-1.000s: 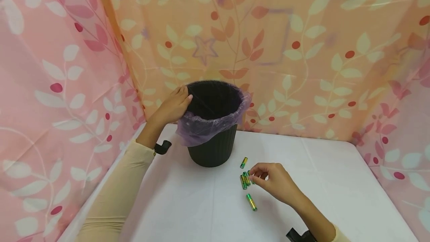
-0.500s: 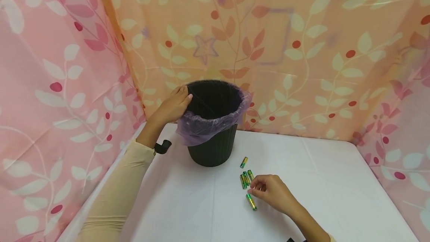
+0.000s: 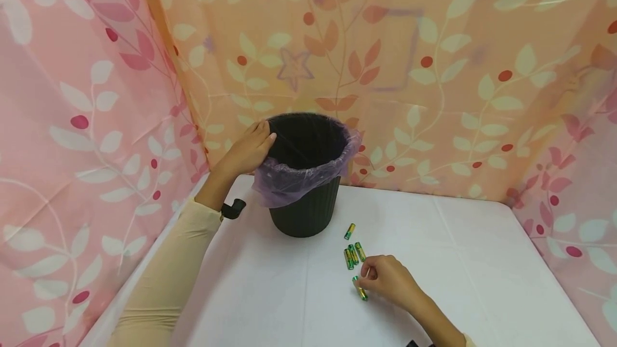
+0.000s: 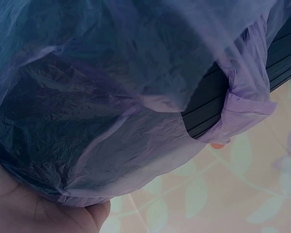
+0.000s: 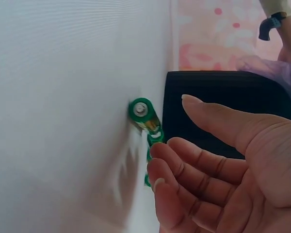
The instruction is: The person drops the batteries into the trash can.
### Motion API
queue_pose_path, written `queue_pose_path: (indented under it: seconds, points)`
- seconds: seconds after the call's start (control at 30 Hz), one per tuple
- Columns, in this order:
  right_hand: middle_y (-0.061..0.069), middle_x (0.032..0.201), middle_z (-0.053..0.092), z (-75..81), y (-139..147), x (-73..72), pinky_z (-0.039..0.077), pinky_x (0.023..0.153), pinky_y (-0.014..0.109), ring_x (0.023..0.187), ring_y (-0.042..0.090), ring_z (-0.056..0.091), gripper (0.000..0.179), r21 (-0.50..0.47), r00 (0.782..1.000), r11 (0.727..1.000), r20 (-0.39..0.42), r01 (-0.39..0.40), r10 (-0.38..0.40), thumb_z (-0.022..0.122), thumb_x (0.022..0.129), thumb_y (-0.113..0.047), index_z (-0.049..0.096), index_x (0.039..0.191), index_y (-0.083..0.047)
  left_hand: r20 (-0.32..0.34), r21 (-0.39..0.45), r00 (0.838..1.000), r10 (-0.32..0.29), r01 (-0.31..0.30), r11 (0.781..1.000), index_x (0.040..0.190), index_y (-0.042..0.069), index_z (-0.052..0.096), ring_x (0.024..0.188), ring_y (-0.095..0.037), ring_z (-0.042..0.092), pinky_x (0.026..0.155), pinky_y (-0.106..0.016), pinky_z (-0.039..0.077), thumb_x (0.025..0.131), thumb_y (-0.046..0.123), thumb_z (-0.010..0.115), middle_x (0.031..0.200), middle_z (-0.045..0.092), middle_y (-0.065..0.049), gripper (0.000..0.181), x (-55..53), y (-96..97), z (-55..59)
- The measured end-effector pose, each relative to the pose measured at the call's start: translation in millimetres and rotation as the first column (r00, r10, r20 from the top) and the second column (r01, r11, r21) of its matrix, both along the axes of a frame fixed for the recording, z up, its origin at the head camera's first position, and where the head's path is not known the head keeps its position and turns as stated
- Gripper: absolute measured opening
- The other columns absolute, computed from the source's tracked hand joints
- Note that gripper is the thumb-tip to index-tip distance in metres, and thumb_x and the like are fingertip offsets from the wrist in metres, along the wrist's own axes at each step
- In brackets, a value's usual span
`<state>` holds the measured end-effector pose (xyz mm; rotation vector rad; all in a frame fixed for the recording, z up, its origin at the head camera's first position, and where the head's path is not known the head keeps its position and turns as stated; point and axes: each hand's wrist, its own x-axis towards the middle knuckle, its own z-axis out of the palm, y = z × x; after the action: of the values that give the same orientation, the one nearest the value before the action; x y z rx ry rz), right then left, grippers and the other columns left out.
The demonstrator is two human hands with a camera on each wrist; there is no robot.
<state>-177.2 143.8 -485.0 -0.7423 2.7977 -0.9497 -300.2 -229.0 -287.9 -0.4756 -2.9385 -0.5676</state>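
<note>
In the head view my left hand (image 3: 249,149) grips the left rim of a black waste bin (image 3: 303,213). A thin purple bin liner (image 3: 294,186) is folded over the rim; in the left wrist view the liner (image 4: 136,155) hangs beside the palm. My right hand (image 3: 389,281) is low over the table, thumb and fingers apart and bent, nothing between them. Its fingertips overlap the nearest green-and-gold battery (image 3: 362,294). Beyond lie three batteries close together (image 3: 353,255) and a single battery (image 3: 350,231) near the bin. In the right wrist view a battery's end (image 5: 141,109) faces the camera.
A white cloth (image 3: 448,261) covers the table. Pink patterned sheet (image 3: 96,165) hangs at the left, and an orange patterned sheet (image 3: 434,95) rises close behind the bin.
My right hand has moved down and toward me, from beside the group of batteries to the nearest battery. The left hand and bin have stayed in place.
</note>
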Motion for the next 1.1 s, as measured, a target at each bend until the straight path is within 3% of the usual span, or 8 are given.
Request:
queue_pose_path:
  seconds: [0.23, 0.57, 0.83, 1.1]
  points:
    - [-0.017, 0.064, 0.055, -5.2, -4.7, 1.7, 0.042, 0.051, 0.024, 0.058, 0.000, 0.049, 0.025, 0.062, 1.000, 0.998, -0.006, 0.002, -0.001, 0.089, 0.077, -0.030, 0.065, 0.075, -0.023, -0.008, 0.000, 1.000, 0.003, -0.003, 1.000, 0.157, -0.011, 0.013, 0.156, -0.035, 0.002, 0.125, -0.047, 0.005, 0.112, 0.037, 0.020, 0.167, 0.009, -0.024, 0.066, -0.6, -1.2, 0.4]
    - [-0.016, 0.063, 0.055, -5.2, -7.8, 5.6, 0.042, 0.050, 0.024, 0.057, 0.002, 0.048, 0.025, 0.079, 1.000, 0.996, 0.003, -0.028, 0.028, 0.090, 0.075, -0.023, 0.066, 0.074, -0.020, -0.011, 0.013, 1.000, 0.007, -0.007, 1.000, 0.156, -0.012, 0.014, 0.156, -0.035, 0.002, 0.125, -0.048, 0.005, 0.112, 0.037, 0.020, 0.166, 0.010, -0.025, 0.067, 1.7, -1.6, 1.4]
    - [-0.013, 0.062, 0.051, -5.8, -8.4, 9.7, 0.038, 0.052, 0.024, 0.060, 0.007, 0.046, 0.023, 0.150, 0.999, 0.989, 0.037, -0.012, 0.006, 0.088, 0.075, -0.018, 0.065, 0.071, -0.021, -0.011, 0.008, 1.000, 0.002, -0.002, 1.000, 0.156, -0.012, 0.014, 0.156, -0.035, 0.003, 0.125, -0.048, 0.005, 0.112, 0.036, 0.021, 0.166, 0.011, -0.025, 0.066, -0.3, -1.6, -1.3]
    - [-0.014, 0.065, 0.055, 3.1, -4.7, 7.4, 0.042, 0.055, 0.025, 0.062, 0.006, 0.049, 0.021, 0.094, 0.999, 0.995, 0.038, -0.026, 0.022, 0.085, 0.078, -0.014, 0.066, 0.075, -0.020, -0.010, 0.001, 1.000, -0.004, 0.004, 1.000, 0.156, -0.012, 0.014, 0.155, -0.037, 0.003, 0.125, -0.049, 0.005, 0.112, 0.036, 0.021, 0.166, 0.011, -0.026, 0.065, -1.9, -0.1, -1.2]
